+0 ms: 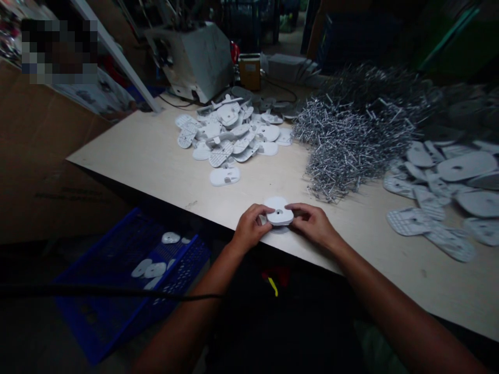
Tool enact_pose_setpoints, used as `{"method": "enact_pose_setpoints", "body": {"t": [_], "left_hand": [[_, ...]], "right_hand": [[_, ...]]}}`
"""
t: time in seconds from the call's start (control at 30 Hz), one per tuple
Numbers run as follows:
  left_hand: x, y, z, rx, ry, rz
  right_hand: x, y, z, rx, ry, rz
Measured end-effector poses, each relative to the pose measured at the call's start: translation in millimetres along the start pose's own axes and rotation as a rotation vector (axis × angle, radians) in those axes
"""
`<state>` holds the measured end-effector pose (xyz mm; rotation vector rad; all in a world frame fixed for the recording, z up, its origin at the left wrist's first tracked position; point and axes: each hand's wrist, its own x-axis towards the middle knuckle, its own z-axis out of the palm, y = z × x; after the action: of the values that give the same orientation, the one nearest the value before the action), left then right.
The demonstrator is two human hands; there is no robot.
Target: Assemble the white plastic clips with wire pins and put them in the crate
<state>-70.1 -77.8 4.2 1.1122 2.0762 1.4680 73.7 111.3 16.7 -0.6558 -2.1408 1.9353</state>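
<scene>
Near the table's front edge, a white oval plastic plate (279, 205) with a hole in its middle sits between my two hands. My left hand (251, 226) pinches its left side with thumb and fingers. On the right side, my right hand (312, 223) grips it the same way. Another pale piece shows just beneath it; whether the two are joined I cannot tell. Beyond my hands lies a heap of similar white plates (237, 130), some ribbed side up. A large pile of metal pins (351, 135) rises to the right of that heap.
More white plates (468, 166) lie at the table's right. A blue crate (97, 291) holding several plates stands below the left edge. A grey machine (191, 59) and a yellow box (249, 71) stand at the back. Another person (105, 93) is partly visible at upper left.
</scene>
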Motion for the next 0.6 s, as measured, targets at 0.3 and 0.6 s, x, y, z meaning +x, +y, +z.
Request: {"method": "enact_pose_setpoints", "body": {"t": [0.3, 0.6], "left_hand": [[3, -2, 12.2, 0.021, 0.072, 0.006], [-13, 4, 14.3, -0.131, 0.266, -0.171]], "right_hand": [[7, 5, 11, -0.119, 0.144, -0.127], [-7, -1, 5, 0.353, 0.143, 0.367]]}}
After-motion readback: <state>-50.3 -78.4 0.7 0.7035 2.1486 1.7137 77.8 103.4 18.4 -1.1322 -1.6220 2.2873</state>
